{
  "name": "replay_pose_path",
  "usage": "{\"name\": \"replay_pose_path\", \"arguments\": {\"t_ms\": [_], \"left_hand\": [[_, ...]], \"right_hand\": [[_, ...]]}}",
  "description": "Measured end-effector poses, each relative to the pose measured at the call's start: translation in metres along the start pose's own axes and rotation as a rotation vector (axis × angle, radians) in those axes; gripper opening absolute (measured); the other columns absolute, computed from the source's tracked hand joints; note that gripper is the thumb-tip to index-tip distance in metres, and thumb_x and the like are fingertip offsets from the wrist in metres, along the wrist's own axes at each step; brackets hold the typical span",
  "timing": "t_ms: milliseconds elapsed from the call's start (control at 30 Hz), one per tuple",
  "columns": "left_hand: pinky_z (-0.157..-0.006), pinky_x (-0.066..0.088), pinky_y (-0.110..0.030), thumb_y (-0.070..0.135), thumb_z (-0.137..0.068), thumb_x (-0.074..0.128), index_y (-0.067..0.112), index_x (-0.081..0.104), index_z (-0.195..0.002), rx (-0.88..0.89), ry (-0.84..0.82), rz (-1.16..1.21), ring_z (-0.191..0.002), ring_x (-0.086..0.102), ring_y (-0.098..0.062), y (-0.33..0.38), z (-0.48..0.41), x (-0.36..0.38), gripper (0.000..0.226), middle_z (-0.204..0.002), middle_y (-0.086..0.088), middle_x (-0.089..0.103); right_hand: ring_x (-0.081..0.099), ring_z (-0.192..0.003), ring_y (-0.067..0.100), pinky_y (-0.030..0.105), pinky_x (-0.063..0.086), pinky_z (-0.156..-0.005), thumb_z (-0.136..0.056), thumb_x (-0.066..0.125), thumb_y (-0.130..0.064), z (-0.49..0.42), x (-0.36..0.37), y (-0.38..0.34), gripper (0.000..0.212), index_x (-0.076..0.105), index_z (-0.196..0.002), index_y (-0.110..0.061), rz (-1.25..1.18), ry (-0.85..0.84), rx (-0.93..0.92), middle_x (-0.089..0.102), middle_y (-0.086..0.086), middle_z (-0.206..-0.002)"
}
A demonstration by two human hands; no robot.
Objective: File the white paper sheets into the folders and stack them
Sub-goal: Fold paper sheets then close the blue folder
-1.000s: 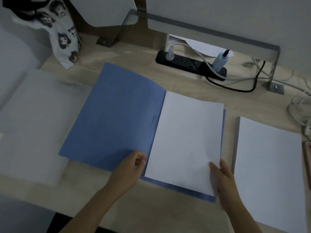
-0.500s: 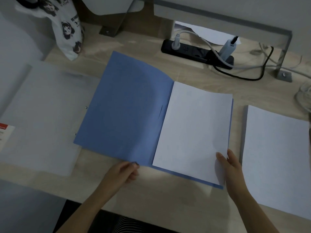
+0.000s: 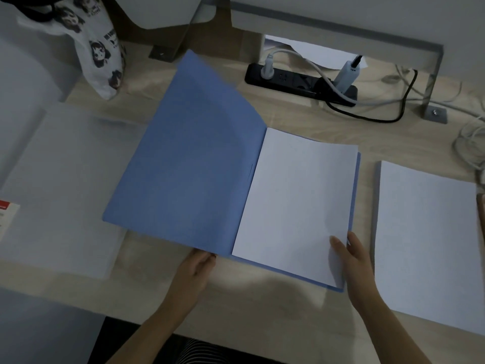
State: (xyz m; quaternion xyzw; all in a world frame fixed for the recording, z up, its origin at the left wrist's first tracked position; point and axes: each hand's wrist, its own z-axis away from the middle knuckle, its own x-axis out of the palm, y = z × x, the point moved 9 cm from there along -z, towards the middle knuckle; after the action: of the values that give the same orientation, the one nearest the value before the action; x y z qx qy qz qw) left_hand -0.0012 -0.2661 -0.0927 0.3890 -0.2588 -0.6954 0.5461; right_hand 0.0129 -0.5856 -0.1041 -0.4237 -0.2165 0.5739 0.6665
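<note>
1. Head view: blue folder (image 3: 189,166) lies open on the wooden desk (image 3: 262,306). Its spine runs away from the person and leans a little to the right.
2. The folder's left cover is raised and bowed, off the desk. Its right half lies flat.
3. Left hand (image 3: 198,266) grips the near edge of the raised cover, close to the spine, fingers curled under it.
4. Right hand (image 3: 353,261) pinches the near-right corner of the white sheet (image 3: 296,200), thumb on top.
5. Key relation: the sheet sits inside the folder on the right half, its long axis parallel to the spine, with a blue margin showing along the right and near edges. The cover has to swing rightward over it, and the left hand is the one on the cover.
6. Contents: one white sheet visible in the folder; cannot tell if more lie under it.
7. Paper stack (image 3: 425,240) lies just right of the folder, apart from it, nearest the right hand.
8. A translucent plastic folder pile (image 3: 68,185) lies left, partly under the blue cover.
9. Power strip (image 3: 294,81) and printed cloth bag (image 3: 97,48) sit at the far edge.
</note>
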Motion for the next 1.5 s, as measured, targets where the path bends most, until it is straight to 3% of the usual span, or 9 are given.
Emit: {"name": "replay_pose_path", "arguments": {"t_ms": [133, 267, 433, 600, 767, 967, 1100, 1300, 1500], "left_hand": [[-0.064, 0.040, -0.012, 0.007, -0.093, 0.051, 0.018, 0.059, -0.080, -0.120, -0.028, 0.180, -0.077, 0.054, -0.012, 0.006, -0.017, 0.012, 0.019, -0.079, 0.003, 0.058], [-0.051, 0.035, -0.001, -0.009, -0.093, 0.041, 0.018, 0.044, -0.074, -0.184, -0.156, 0.145, -0.071, 0.038, -0.013, 0.020, -0.017, 0.036, 0.032, -0.071, 0.008, 0.035], [-0.069, 0.042, -0.010, 0.021, -0.096, 0.044, 0.018, 0.056, -0.083, -0.129, -0.162, 0.163, -0.094, 0.061, -0.019, 0.044, -0.036, 0.053, 0.017, -0.080, 0.005, 0.055], [-0.070, 0.053, -0.012, 0.025, -0.092, 0.054, 0.017, 0.061, -0.109, -0.132, -0.248, 0.153, -0.091, 0.064, -0.004, 0.039, -0.045, 0.070, 0.020, -0.106, 0.004, 0.067], [-0.068, 0.052, -0.010, 0.015, -0.093, 0.052, 0.017, 0.057, -0.117, -0.115, -0.230, 0.140, -0.089, 0.064, -0.003, 0.037, -0.050, 0.074, 0.024, -0.109, 0.000, 0.067], [-0.059, 0.049, -0.005, 0.018, -0.095, 0.049, 0.019, 0.056, -0.115, -0.146, -0.263, 0.191, -0.072, 0.066, 0.008, 0.033, -0.052, 0.078, 0.021, -0.098, 0.010, 0.065], [-0.070, 0.049, -0.010, 0.033, -0.096, 0.044, 0.021, 0.059, -0.115, -0.211, -0.262, 0.199, -0.089, 0.066, 0.000, 0.026, -0.052, 0.076, 0.027, -0.106, 0.007, 0.068], [-0.069, 0.056, -0.016, 0.025, -0.094, 0.050, 0.019, 0.062, -0.113, -0.229, -0.271, 0.264, -0.090, 0.070, -0.008, 0.024, -0.050, 0.076, 0.023, -0.105, 0.002, 0.071], [-0.083, 0.055, -0.029, 0.023, -0.094, 0.050, 0.019, 0.064, -0.113, -0.234, -0.284, 0.352, -0.098, 0.069, -0.016, 0.023, -0.045, 0.076, 0.024, -0.108, -0.001, 0.073]], "right_hand": [[0.061, -0.105, 0.028, 0.047, 0.046, -0.097, -0.093, 0.049, -0.027, -0.003, -0.001, 0.005, 0.018, 0.061, -0.105, -0.019, -0.013, -0.029, 0.023, 0.066, 0.005, -0.108], [0.067, -0.096, 0.015, 0.033, 0.049, -0.085, -0.093, 0.032, -0.051, -0.005, -0.003, 0.013, 0.045, 0.061, -0.112, -0.022, -0.130, -0.073, 0.146, 0.071, -0.003, -0.102], [0.068, -0.099, 0.013, 0.023, 0.057, -0.073, -0.073, 0.025, -0.074, -0.006, -0.002, 0.011, 0.074, 0.060, -0.116, -0.024, -0.197, -0.213, 0.210, 0.072, -0.004, -0.107], [0.072, -0.070, 0.019, 0.031, 0.059, -0.057, -0.094, 0.017, -0.054, -0.003, 0.001, -0.002, 0.063, 0.075, -0.083, -0.032, -0.394, -0.283, 0.216, 0.075, 0.000, -0.082], [0.067, -0.102, 0.023, 0.031, 0.058, -0.068, -0.075, 0.023, -0.072, -0.002, 0.005, 0.001, 0.072, 0.058, -0.118, -0.026, -0.356, -0.336, 0.277, 0.071, 0.000, -0.112], [0.071, -0.090, 0.021, 0.033, 0.057, -0.064, -0.090, 0.049, -0.041, -0.007, -0.005, 0.017, 0.032, 0.060, -0.112, -0.021, -0.367, -0.205, 0.343, 0.074, -0.001, -0.100], [0.071, -0.087, 0.022, 0.036, 0.055, -0.067, -0.088, 0.053, -0.039, -0.008, -0.008, 0.020, 0.030, 0.061, -0.109, -0.020, -0.362, -0.166, 0.385, 0.075, 0.000, -0.097], [0.071, -0.087, 0.022, 0.034, 0.057, -0.065, -0.090, 0.052, -0.036, -0.006, -0.005, 0.013, 0.026, 0.061, -0.109, -0.021, -0.344, -0.215, 0.395, 0.075, 0.000, -0.096], [0.060, -0.096, 0.023, 0.035, 0.046, -0.080, -0.089, 0.057, -0.026, -0.014, -0.024, -0.010, 0.030, 0.054, -0.117, -0.015, 0.192, 0.033, 0.117, 0.062, 0.005, -0.115]]}}
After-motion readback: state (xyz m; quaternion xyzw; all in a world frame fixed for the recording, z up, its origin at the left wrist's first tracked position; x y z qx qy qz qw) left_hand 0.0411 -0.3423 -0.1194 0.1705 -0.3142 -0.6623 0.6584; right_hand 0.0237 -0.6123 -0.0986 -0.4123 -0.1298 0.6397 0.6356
